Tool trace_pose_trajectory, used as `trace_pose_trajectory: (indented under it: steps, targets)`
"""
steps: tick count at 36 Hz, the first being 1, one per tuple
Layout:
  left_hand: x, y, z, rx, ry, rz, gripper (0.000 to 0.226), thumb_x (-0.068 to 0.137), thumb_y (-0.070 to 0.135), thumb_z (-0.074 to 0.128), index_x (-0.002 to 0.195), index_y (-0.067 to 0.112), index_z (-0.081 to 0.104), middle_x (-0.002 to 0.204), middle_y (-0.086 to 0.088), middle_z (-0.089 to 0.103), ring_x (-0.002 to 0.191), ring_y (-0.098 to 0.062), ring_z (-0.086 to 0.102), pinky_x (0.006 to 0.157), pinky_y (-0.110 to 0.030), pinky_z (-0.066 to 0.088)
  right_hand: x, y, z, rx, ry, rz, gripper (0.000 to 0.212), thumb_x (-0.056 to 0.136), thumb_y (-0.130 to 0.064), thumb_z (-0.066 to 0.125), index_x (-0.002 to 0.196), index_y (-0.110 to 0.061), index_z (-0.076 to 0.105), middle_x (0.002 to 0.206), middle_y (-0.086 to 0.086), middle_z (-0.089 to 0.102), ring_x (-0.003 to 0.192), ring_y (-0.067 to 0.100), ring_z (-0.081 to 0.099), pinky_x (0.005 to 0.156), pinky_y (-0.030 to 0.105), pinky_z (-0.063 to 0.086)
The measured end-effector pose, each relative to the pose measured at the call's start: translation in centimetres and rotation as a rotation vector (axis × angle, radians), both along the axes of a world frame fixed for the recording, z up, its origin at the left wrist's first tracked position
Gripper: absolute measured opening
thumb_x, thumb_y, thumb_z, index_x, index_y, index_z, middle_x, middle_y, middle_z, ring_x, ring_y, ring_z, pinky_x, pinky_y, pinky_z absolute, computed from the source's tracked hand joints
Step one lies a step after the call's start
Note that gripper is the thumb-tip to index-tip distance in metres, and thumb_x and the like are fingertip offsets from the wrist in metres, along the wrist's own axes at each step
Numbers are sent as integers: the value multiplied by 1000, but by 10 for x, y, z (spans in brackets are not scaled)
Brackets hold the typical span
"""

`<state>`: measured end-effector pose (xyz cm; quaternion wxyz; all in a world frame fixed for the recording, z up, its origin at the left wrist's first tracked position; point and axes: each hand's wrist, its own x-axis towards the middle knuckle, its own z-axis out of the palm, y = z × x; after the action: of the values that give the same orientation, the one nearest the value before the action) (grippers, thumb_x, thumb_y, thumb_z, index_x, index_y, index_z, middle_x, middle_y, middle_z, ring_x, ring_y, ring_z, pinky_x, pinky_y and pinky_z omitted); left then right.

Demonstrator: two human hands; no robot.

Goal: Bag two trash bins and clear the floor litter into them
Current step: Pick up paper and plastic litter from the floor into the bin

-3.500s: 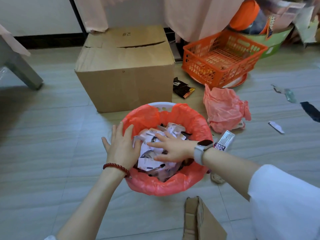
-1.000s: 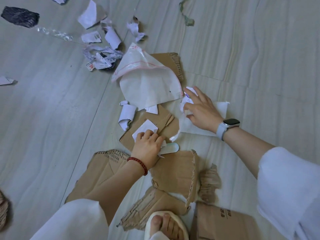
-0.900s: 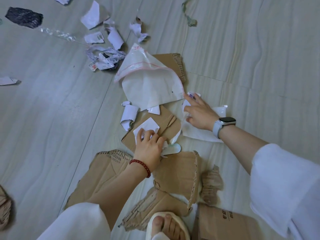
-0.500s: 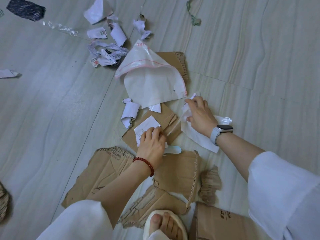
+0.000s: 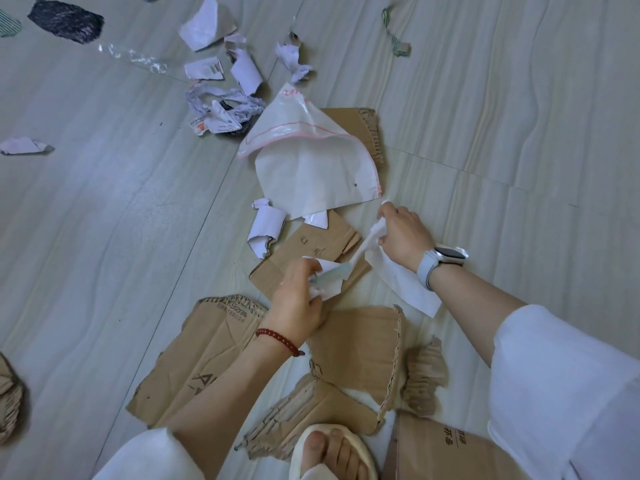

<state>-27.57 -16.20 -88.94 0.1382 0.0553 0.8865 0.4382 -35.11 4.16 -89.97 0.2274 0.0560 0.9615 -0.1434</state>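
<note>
Litter covers the wood-look floor. My left hand (image 5: pixel 299 296), with a red bead bracelet, grips a white paper scrap (image 5: pixel 327 287) and a pale strip above a small cardboard piece (image 5: pixel 311 252). My right hand (image 5: pixel 403 237), wearing a watch, grips a white sheet of paper (image 5: pixel 407 289) and lifts its edge off the floor. A clear zip bag (image 5: pixel 311 168) with a red seal lies just beyond both hands. No trash bin is in view.
Torn cardboard pieces (image 5: pixel 207 355) lie around my sandaled foot (image 5: pixel 332 452). Crumpled paper scraps (image 5: pixel 221 109) are scattered at the upper left, with a dark scrap (image 5: pixel 65 20) and a clear wrapper (image 5: pixel 138 58). A curled white paper (image 5: pixel 266 226) lies by the bag.
I have turned from the red-bagged bin to the floor litter. Since a second ago both hands have closed on paper and lifted it: the left raised its scrap, the right gathered the sheet.
</note>
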Motion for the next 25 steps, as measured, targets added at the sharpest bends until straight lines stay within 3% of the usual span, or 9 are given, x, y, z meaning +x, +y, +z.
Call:
trace_pose_trajectory:
  steps: [2,3,6,10,13,16,19,22,25]
  targets:
    - [-7,-4,6,11,-6,76,52,78,-13,50,126,5,43,108,-3,41,87,-5,44,76,-3,32,5,0,1,8,28,6,32,90,-10,50,121,-6,41,119,17,48,108,33,45,79,35,38]
    - [-11,-6,6,-8,12,82,59,79,-13,50,134,5,36,110,-3,37,89,-4,43,78,-3,32,8,0,0,12,49,8,30,91,-9,49,119,-5,42,118,17,49,106,33,46,77,34,38]
    - [-19,-11,4,-152,6,35,63,80,-12,46,139,6,32,121,-11,34,92,-17,46,77,-20,36,16,-1,-4,11,89,16,29,92,-9,46,121,-4,44,117,17,47,102,33,48,76,36,40]
    - [-19,-12,-8,-298,139,-197,64,65,-13,59,123,11,45,117,-19,52,85,-34,59,63,-33,52,22,6,-2,-39,137,-73,39,95,-13,44,133,-3,40,123,15,45,106,34,51,80,36,43]
    - [-15,-13,-13,-393,209,-291,59,65,9,76,118,8,52,105,-14,60,77,-30,62,51,-30,53,20,11,10,-88,283,-149,31,93,-12,46,123,-3,48,123,15,47,110,34,49,75,33,40]
    - [-12,-16,-21,-499,264,-367,70,54,23,85,114,8,55,96,-10,61,73,-24,61,51,-26,52,6,7,28,-104,406,-128,23,91,-11,47,111,-3,53,117,15,50,111,32,48,72,31,37]
    - [-16,-14,-23,-488,224,-302,69,49,17,86,110,7,54,91,-9,60,73,-25,61,52,-28,53,-20,-2,48,-123,521,-47,24,90,-11,49,111,-3,54,116,15,55,110,32,49,72,35,40]
    - [-23,-10,-22,-511,197,-289,50,45,14,88,87,8,60,74,-6,59,65,-25,57,47,-29,46,-48,-19,62,-182,552,19,31,90,-16,51,119,-8,49,118,12,58,108,32,52,74,36,42]
    - [-25,-12,-21,-484,238,-303,38,44,-3,79,68,11,55,59,-2,54,55,-21,51,43,-25,35,-75,-39,66,-207,553,82,33,90,-21,53,121,-11,48,115,10,58,108,29,50,72,35,42]
